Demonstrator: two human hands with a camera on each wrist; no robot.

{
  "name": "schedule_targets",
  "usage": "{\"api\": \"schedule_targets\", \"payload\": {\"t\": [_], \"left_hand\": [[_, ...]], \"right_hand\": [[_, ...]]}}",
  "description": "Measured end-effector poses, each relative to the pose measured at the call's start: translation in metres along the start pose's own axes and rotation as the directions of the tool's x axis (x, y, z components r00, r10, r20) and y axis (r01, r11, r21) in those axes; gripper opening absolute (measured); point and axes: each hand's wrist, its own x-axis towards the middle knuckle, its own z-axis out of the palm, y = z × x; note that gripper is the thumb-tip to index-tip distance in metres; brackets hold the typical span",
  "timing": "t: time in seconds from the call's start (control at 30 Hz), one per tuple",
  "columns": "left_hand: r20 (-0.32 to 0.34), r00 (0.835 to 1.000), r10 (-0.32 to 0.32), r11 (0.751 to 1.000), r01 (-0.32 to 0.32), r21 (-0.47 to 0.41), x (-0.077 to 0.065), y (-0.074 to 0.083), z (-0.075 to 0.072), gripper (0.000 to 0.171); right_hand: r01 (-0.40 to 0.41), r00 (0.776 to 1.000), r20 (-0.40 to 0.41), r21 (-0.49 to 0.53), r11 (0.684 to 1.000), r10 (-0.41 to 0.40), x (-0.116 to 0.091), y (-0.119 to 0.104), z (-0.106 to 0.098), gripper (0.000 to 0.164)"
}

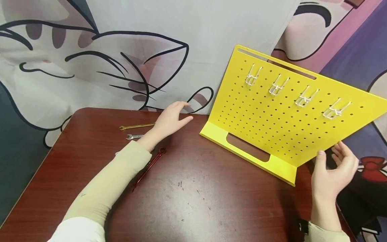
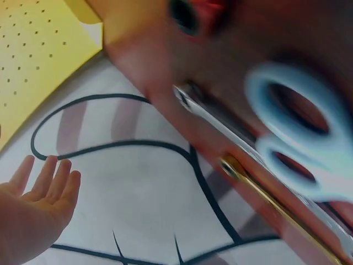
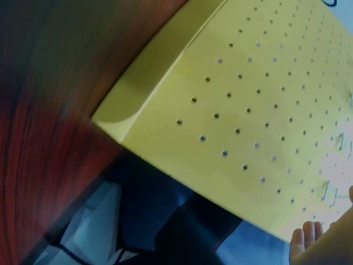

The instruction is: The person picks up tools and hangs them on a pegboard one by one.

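A yellow pegboard stand (image 1: 263,111) stands on the table's right side, with several white wire hooks (image 1: 305,96) along its upper part. My right hand (image 1: 334,171) is beside its right edge, fingers bent and thumb up; whether they touch the board I cannot tell. My left hand (image 1: 172,121) hovers over the table's back edge, fingers extended and holding nothing. Under and around the left forearm lie a gold wrench (image 1: 136,126), a silver wrench (image 1: 133,136) and a red wrench (image 1: 151,166). Light-blue scissor handles (image 2: 303,127) show in the left wrist view, mostly hidden by my sleeve in the head view.
The dark red-brown wooden table (image 1: 193,201) ends at a back edge against a white cloth (image 1: 211,27) printed with cartoon cats. Past the table's right edge, dark and pale items sit lower down in the right wrist view.
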Motion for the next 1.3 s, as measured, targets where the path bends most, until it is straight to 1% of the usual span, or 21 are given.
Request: {"api": "schedule_targets", "payload": {"t": [0.13,0.27,0.37,0.43,0.5,0.6,0.67,0.73,0.87,0.9,1.0,1.03,1.1,1.17,1.23,1.3], "left_hand": [[-0.013,1.0,-0.003,0.997,0.002,-0.081,0.015,0.011,0.011,0.053],[-0.036,0.999,-0.001,0.984,-0.005,-0.177,0.029,0.018,0.022,0.048],[-0.061,0.998,-0.002,0.968,-0.013,-0.251,0.038,0.022,0.03,0.046],[-0.07,0.998,-0.006,0.954,-0.015,-0.299,0.043,0.023,0.035,0.046],[-0.067,0.998,-0.01,0.939,-0.014,-0.344,0.048,0.025,0.04,0.047],[-0.045,0.999,-0.009,0.921,-0.009,-0.39,0.052,0.027,0.046,0.05],[-0.029,1.0,-0.003,0.911,-0.009,-0.412,0.054,0.028,0.05,0.051],[-0.015,1.0,0.001,0.908,-0.007,-0.42,0.056,0.03,0.054,0.053],[-0.001,1.0,-0.003,0.897,0.002,-0.442,0.058,0.034,0.063,0.055],[0.001,1.0,-0.008,0.891,0.007,-0.453,0.058,0.035,0.066,0.056],[0.003,0.999,-0.032,0.863,0.029,-0.504,0.059,0.037,0.072,0.057],[0.0,0.999,-0.042,0.852,0.036,-0.522,0.06,0.038,0.075,0.057],[-0.011,0.997,-0.07,0.834,0.052,-0.549,0.062,0.039,0.08,0.056],[-0.03,0.995,-0.098,0.822,0.064,-0.566,0.063,0.04,0.084,0.056],[-0.047,0.991,-0.127,0.812,0.076,-0.579,0.063,0.041,0.087,0.056],[-0.059,0.988,-0.145,0.808,0.084,-0.583,0.064,0.041,0.089,0.055]], "right_hand": [[-0.079,0.993,-0.089,-0.009,0.997,0.077,0.003,-0.011,-0.005,0.037],[-0.159,0.978,-0.139,-0.007,0.987,0.156,0.006,-0.009,-0.012,0.034],[-0.231,0.958,-0.171,0.007,0.973,0.229,0.01,-0.004,-0.014,0.034],[-0.28,0.941,-0.193,0.023,0.96,0.279,0.014,-0.001,-0.017,0.034],[-0.311,0.927,-0.208,0.036,0.95,0.312,0.017,0.003,-0.019,0.035],[-0.348,0.909,-0.22,0.068,0.935,0.354,0.019,0.007,-0.022,0.035],[-0.367,0.899,-0.215,0.101,0.925,0.381,0.02,0.01,-0.023,0.035],[-0.384,0.889,-0.204,0.156,0.91,0.41,0.02,0.013,-0.023,0.035],[-0.419,0.862,-0.174,0.283,0.863,0.476,0.021,0.023,-0.024,0.037],[-0.428,0.856,-0.165,0.303,0.851,0.489,0.021,0.026,-0.024,0.038],[-0.454,0.843,-0.138,0.335,0.826,0.52,0.019,0.034,-0.023,0.041],[-0.464,0.838,-0.126,0.35,0.814,0.532,0.019,0.036,-0.023,0.042],[-0.481,0.831,-0.105,0.357,0.8,0.547,0.018,0.04,-0.022,0.044],[-0.498,0.823,-0.084,0.37,0.785,0.561,0.017,0.043,-0.02,0.045],[-0.515,0.814,-0.055,0.393,0.762,0.579,0.017,0.045,-0.018,0.046],[-0.536,0.802,-0.021,0.412,0.737,0.596,0.018,0.046,-0.016,0.045]]}}
